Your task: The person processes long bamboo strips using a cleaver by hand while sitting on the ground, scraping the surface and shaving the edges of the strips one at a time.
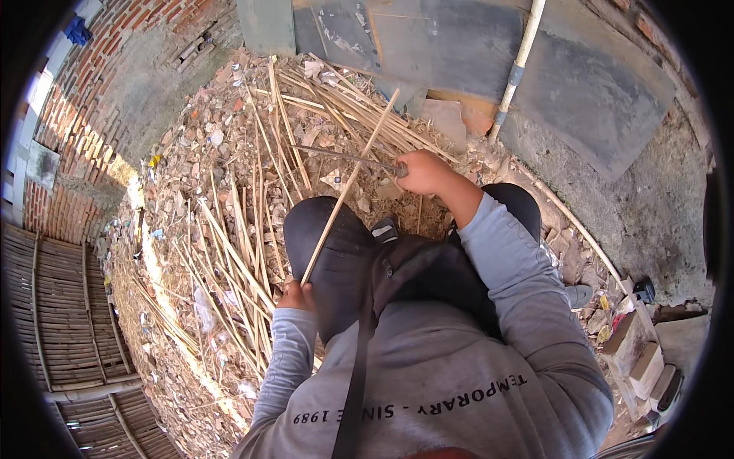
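My left hand [297, 296] is closed round the lower end of a pale bamboo strip [349, 186], beside my left knee. The strip slants up and away to the right, past the knee. My right hand [425, 174] grips the handle of a long, thin-bladed knife [334, 155], its blade pointing left. Blade and strip cross near the middle of the view; whether they touch I cannot tell. More cut strips [359, 115] lie in a pile beyond my knees. Another loose bundle of strips [237, 260] is spread on the ground to my left.
Rubble and litter [172, 206] cover the ground. A brick wall [99, 107] rises at the far left, with a slatted bamboo panel [69, 306] below it. Grey sheets [589, 99] lean along the far right wall beside a pale pole [520, 65]. Wooden blocks [646, 367] sit at right.
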`<state>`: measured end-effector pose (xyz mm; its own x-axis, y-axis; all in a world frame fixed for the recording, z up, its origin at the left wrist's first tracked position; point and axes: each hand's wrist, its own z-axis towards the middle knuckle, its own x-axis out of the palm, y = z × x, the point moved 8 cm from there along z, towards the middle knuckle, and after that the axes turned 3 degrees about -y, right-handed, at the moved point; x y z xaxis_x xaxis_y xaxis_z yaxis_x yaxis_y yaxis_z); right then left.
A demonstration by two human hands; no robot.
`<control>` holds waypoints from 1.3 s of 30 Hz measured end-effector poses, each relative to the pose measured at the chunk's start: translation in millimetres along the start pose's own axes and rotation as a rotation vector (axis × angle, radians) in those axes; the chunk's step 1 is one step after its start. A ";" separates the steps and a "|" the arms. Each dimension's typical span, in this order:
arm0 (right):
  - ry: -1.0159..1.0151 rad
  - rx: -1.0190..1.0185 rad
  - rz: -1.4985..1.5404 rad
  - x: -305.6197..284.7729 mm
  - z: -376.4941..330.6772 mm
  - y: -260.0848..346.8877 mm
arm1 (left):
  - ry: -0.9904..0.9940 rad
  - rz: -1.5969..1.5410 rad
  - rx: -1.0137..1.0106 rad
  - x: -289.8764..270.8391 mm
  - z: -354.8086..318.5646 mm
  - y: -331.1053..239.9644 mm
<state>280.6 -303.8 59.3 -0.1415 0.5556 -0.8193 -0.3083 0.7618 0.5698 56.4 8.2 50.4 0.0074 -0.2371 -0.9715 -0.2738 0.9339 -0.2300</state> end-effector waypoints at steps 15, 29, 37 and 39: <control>0.074 -0.094 -0.014 11.6 -6.3 19.6 | -0.037 -0.054 0.032 9.6 1.8 7.7; 0.112 -0.031 -0.001 9.3 -10.6 18.7 | -0.037 -0.065 0.028 14.7 3.7 13.0; 0.136 -0.082 0.009 11.3 -10.5 24.9 | -0.071 -0.107 0.059 7.1 0.7 4.5; 0.108 -0.098 0.025 11.3 -9.9 24.0 | -0.078 -0.111 0.061 6.7 0.6 4.9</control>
<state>262.3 -282.6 63.2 -0.2495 0.5307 -0.8100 -0.3931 0.7089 0.5856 55.7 11.3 42.7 0.1100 -0.3209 -0.9407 -0.2080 0.9180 -0.3375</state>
